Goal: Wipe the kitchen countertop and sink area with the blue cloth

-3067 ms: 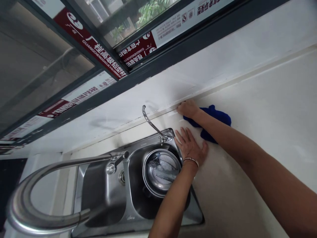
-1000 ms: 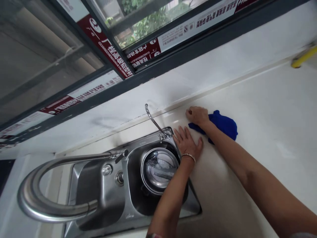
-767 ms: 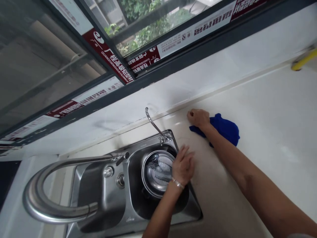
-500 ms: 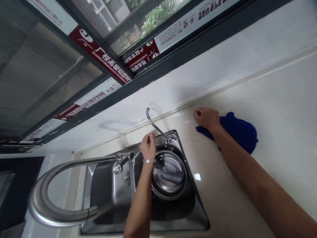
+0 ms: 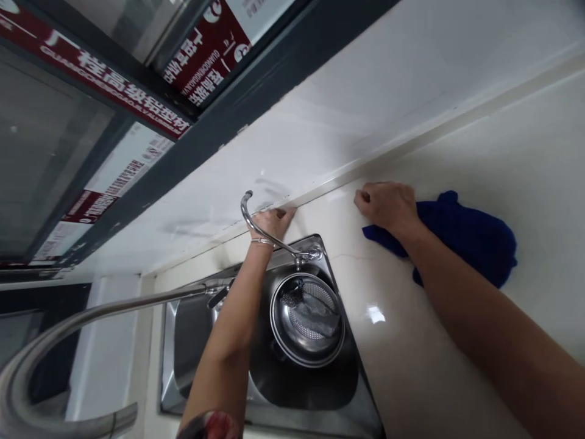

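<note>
Looked like counter-edge work: your left hand (image 5: 273, 223) curled behind the slim tap (image 5: 280, 244), right hand (image 5: 388, 206) half-fisted partly over the blue cloth (image 5: 470, 235) on the counter (image 5: 397, 360); couldn't tell either's hold. Next needed tap clearance.

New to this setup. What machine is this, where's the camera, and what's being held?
No machine: these are a person's bare hands, filmed by one head-worn camera looking forward and down. The left hand is behind the small tap, at the counter's back edge; I see nothing held in it. The right hand, curled, partly overlaps a blue cloth lying on the counter; I can't tell whether it grips it. The steel sink holds a round metal bowl with something grey inside.
</note>
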Action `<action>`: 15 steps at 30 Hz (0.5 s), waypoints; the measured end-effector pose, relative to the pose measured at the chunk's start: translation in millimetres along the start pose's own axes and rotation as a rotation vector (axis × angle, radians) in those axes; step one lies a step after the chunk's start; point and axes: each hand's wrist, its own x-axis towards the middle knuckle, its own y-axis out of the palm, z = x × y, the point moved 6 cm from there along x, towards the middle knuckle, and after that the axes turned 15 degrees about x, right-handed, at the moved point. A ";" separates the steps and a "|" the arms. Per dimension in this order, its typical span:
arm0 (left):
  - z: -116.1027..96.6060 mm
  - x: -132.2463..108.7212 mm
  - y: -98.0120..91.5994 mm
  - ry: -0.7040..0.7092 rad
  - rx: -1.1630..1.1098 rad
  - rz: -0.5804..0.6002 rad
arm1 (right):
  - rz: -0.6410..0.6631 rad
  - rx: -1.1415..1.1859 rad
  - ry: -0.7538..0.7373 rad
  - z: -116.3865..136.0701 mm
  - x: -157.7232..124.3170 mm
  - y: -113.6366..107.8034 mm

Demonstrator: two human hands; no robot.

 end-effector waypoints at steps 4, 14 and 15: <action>-3.9 3.6 3.5 0.014 0.095 0.016 | 0.005 0.003 0.011 0.4 0.7 -0.2; -16.5 11.2 7.1 0.085 0.256 0.045 | 0.003 0.017 -0.019 4.3 0.2 -4.7; -17.1 11.6 8.1 0.097 0.261 0.050 | -0.002 0.019 -0.025 4.7 -0.1 -5.3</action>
